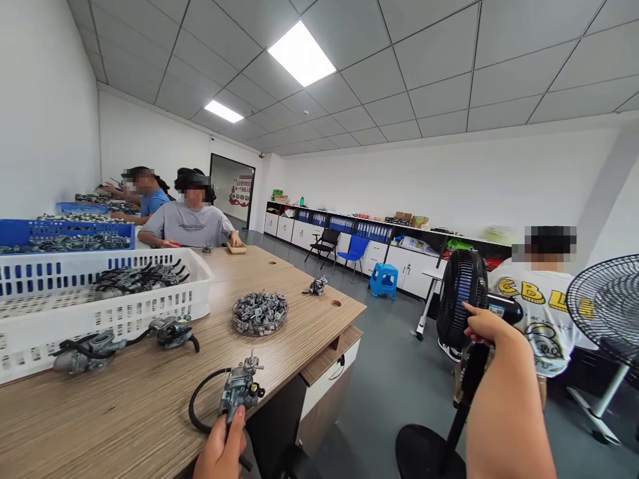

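My left hand (222, 447) grips a metal carburetor (240, 389) with a black hose, held up at the table's front edge. My right hand (492, 326) reaches out to a black standing fan (463, 286). Its index finger is stretched toward the fan's grille, the other fingers look curled, and nothing shows in it; whether the fingertip touches the grille I cannot tell. Two more carburetors, one nearer the left (90, 351) and one by the crate (174, 330), lie on the wooden table (150, 406). Beyond my left hand stands a clear round dish (259, 326) full of small metal parts.
A white crate (150, 299) holding several carburetors stands at left, before a blue crate (94, 229). Another carburetor (315, 286) lies near the table's right edge. Co-workers sit across the table and at right. A second fan (606, 306) and a blue stool (383, 279) are on the right side.
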Action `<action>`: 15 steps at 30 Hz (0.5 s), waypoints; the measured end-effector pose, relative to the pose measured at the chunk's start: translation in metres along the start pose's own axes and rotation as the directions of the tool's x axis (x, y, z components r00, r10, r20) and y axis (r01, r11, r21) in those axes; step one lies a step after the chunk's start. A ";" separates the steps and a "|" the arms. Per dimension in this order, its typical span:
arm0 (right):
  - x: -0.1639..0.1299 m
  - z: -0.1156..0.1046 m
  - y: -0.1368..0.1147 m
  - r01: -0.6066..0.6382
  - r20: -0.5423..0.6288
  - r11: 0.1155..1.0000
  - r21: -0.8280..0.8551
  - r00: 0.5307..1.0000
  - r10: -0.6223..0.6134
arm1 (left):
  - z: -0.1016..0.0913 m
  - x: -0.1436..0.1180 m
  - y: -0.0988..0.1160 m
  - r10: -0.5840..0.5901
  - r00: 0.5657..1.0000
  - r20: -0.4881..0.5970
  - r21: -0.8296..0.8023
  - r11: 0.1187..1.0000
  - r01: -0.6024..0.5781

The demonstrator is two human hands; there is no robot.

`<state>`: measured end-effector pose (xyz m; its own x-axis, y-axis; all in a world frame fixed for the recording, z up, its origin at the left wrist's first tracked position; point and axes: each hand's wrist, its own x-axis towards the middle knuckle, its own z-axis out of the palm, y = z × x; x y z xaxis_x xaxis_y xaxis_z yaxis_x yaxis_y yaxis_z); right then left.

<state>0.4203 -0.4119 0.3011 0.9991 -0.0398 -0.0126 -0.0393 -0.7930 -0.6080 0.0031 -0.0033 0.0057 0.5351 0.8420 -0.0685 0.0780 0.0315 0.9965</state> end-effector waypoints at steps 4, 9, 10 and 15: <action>0.001 -0.006 -0.001 0.029 0.021 1.000 0.007 0.999 -0.029 | -0.004 -0.002 0.003 -0.013 1.000 0.008 0.021 1.000 0.013; -0.031 -0.023 -0.013 0.139 0.194 0.990 0.014 0.971 -0.140 | -0.004 -0.007 0.006 -0.043 0.999 0.009 -0.057 0.997 0.043; -0.043 -0.029 -0.016 0.196 0.222 0.980 0.040 0.954 -0.200 | -0.003 -0.008 0.007 -0.045 0.999 0.013 -0.066 0.997 0.046; -0.122 -0.061 -0.004 0.791 0.071 0.582 0.190 0.580 -0.811 | 0.000 -0.008 0.007 -0.025 1.000 -0.004 -0.041 0.999 0.025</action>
<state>0.2975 -0.4409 0.3539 0.6127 0.6632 0.4298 0.7698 -0.3776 -0.5146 -0.0008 -0.0102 0.0135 0.5298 0.8430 -0.0933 0.0567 0.0745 0.9956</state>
